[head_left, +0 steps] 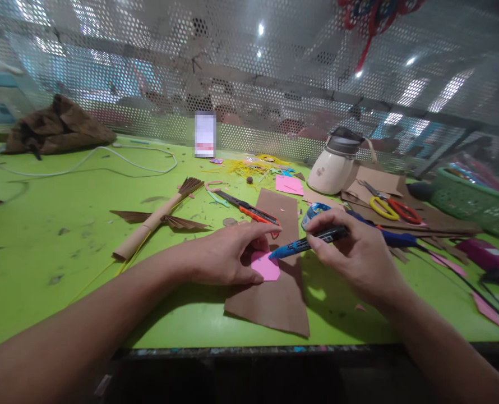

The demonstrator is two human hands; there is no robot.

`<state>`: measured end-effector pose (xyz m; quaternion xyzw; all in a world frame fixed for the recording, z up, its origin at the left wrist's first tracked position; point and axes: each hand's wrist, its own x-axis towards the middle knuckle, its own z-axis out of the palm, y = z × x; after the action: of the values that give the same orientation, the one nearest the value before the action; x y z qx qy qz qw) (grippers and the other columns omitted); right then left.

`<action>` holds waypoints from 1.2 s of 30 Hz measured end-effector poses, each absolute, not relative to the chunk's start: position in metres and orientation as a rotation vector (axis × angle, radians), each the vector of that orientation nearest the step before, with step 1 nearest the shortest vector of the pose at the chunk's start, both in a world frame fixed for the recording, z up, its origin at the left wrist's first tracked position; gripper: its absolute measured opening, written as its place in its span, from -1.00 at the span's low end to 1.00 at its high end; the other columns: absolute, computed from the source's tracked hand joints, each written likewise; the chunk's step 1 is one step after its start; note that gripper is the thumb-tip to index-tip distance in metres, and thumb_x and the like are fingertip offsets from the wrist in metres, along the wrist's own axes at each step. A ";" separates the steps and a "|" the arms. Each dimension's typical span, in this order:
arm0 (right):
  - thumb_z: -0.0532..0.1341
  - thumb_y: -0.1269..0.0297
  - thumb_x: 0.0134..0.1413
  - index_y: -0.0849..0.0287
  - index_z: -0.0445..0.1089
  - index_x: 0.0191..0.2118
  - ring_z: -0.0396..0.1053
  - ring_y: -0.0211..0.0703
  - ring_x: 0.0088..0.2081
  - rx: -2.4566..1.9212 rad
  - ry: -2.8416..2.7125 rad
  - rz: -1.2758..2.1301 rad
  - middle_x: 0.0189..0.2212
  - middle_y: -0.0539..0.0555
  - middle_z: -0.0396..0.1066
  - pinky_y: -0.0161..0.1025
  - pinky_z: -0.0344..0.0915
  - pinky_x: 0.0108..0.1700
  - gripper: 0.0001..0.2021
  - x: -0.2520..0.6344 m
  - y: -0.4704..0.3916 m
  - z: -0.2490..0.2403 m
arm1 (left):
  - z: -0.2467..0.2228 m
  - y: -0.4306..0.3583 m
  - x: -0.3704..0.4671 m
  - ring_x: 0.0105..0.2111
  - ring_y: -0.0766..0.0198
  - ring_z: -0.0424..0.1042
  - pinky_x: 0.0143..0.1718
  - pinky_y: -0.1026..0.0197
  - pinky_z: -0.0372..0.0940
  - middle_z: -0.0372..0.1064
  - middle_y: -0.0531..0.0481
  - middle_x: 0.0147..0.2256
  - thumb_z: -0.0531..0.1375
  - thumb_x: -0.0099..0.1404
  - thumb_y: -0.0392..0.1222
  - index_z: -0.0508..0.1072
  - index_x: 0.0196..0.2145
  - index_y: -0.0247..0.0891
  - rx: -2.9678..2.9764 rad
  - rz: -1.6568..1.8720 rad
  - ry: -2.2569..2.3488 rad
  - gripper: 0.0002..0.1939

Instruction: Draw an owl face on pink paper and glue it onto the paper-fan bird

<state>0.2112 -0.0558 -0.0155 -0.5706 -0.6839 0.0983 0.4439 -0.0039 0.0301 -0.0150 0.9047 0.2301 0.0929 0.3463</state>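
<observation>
A small pink piece of paper [267, 268] with trimmed corners lies on a strip of brown cardboard [270, 311]. My left hand [228, 252] holds the paper down at its left side, thumb pressed on the lower edge and index finger stretched out above it. Between the fingers of my right hand [350, 247] is a blue and black marker [304, 245], tilted down to the left with its tip at the paper's upper right. A small blue mark shows on the paper. Just beyond my left hand lies an orange and black utility knife [253, 213].
On the left is a brown paper roll figure [148, 227] with pleated wings. Blue tape [314, 212], scissors [390, 209], a cream jug [332, 168] and a green basket [476, 205] stand or lie rightward. A phone [205, 134] is upright by the perforated screen [148, 73].
</observation>
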 end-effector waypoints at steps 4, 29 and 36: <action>0.23 0.46 0.00 0.13 0.37 -0.29 0.36 -0.28 -0.37 -1.389 -1.762 0.254 -0.38 -0.03 0.41 -0.35 0.28 -0.34 -0.87 0.213 -0.058 -0.015 | -0.013 0.029 -0.003 -0.21 0.16 0.34 -0.19 0.14 0.25 0.35 -0.04 -0.18 0.29 0.14 -0.26 0.21 0.19 -0.24 2.337 0.210 0.616 -0.33; 0.24 0.44 0.04 0.06 0.46 -0.32 0.39 -0.34 -0.34 -1.304 -1.989 0.346 -0.38 -0.09 0.48 -0.43 0.28 -0.28 -0.88 0.217 -0.068 -0.003 | -0.017 0.030 -0.005 -0.15 0.12 0.32 -0.11 0.12 0.21 0.37 -0.06 -0.14 0.32 0.12 -0.22 0.18 0.22 -0.23 2.375 0.238 0.631 -0.27; 0.29 0.31 0.08 0.10 0.48 -0.33 0.33 -0.33 -0.51 -1.287 -1.576 0.325 -0.51 -0.07 0.42 -0.37 0.25 -0.45 -0.97 0.221 -0.062 -0.011 | -0.018 0.030 -0.004 -0.15 0.16 0.33 -0.11 0.15 0.23 0.36 -0.03 -0.13 0.31 0.12 -0.26 0.15 0.25 -0.17 2.378 0.269 0.615 -0.23</action>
<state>0.2212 -0.0623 -0.0114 -0.5356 -0.6560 0.1351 0.5144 -0.0038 0.0297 -0.0179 0.9087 0.2352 0.1029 0.3292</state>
